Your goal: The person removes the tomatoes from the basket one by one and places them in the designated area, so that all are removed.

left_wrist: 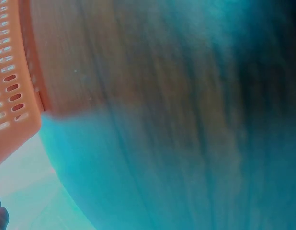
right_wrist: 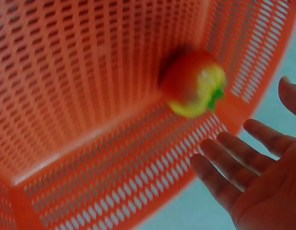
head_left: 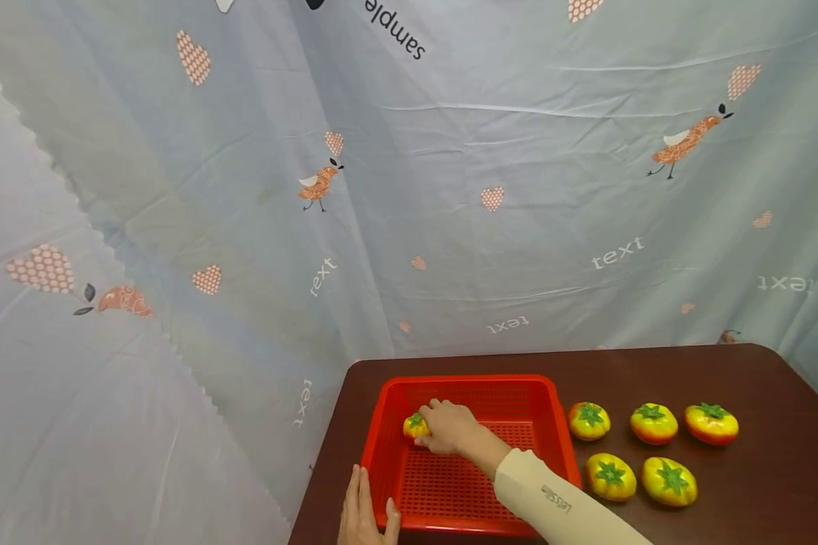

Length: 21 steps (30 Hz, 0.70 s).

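Observation:
A yellow-and-red persimmon (right_wrist: 196, 86) with a green leafy top lies in a far corner of the red plastic basket (head_left: 470, 522). My right hand (head_left: 446, 428) reaches over the basket, beside that persimmon in the head view. In the right wrist view the fingers of the right hand (right_wrist: 263, 177) are spread and nearly straight, with the persimmon apart from them. My left hand (head_left: 364, 511) is at the basket's near left corner, fingers straight along the outer side and thumb at the rim. The left wrist view shows the basket's slotted wall (left_wrist: 14, 91) and a blurred surface.
Several more persimmons stand on the dark brown table (head_left: 757, 484) right of the basket, in two rows; one persimmon (head_left: 589, 421) is close to its right wall. A patterned curtain (head_left: 450, 227) hangs behind the table and along its left side.

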Available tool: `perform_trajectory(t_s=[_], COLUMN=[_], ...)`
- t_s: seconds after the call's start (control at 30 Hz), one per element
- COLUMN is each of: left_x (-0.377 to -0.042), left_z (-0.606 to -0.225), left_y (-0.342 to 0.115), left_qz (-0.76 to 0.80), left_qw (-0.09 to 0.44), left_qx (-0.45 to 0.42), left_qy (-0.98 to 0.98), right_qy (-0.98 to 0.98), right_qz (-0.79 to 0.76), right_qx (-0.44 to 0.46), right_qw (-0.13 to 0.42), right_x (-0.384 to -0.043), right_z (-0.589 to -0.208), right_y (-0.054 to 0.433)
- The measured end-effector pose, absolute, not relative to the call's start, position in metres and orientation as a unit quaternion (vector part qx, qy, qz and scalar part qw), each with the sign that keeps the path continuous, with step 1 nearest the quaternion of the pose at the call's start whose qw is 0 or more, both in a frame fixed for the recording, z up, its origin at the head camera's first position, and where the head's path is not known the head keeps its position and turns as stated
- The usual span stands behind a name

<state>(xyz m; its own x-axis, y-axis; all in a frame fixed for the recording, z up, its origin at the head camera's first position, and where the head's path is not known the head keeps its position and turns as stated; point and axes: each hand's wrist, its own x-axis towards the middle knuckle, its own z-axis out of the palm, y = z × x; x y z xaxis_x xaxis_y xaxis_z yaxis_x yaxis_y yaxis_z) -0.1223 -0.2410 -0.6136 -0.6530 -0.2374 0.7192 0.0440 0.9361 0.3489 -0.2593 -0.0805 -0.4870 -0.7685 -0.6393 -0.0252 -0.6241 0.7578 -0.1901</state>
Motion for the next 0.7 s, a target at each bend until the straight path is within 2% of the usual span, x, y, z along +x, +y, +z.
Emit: perform_trajectory(t_s=[0.23,0.57,0.7], left_x=[-0.123,-0.122,-0.122], left_z=[-0.614,-0.613,-0.613], left_y=[-0.239,-0.237,-0.240], left_qz=[-0.173,-0.175,-0.172], left_qw=[0.417,0.426,0.424], left_qx=[0.054,0.046,0.046], left_qy=[-0.891,-0.886,-0.888], right_qy=[0.947,0.959,0.957], right_qz=[-0.056,-0.002,-0.025], right_qx=[-0.308,-0.282,-0.287], right_qw=[0.067,-0.003,0.005], right_x=[-0.253,-0.267,-0.272], right_z=[-0.513,-0.535,-0.538], right_y=[-0.114,-0.123,-0.121])
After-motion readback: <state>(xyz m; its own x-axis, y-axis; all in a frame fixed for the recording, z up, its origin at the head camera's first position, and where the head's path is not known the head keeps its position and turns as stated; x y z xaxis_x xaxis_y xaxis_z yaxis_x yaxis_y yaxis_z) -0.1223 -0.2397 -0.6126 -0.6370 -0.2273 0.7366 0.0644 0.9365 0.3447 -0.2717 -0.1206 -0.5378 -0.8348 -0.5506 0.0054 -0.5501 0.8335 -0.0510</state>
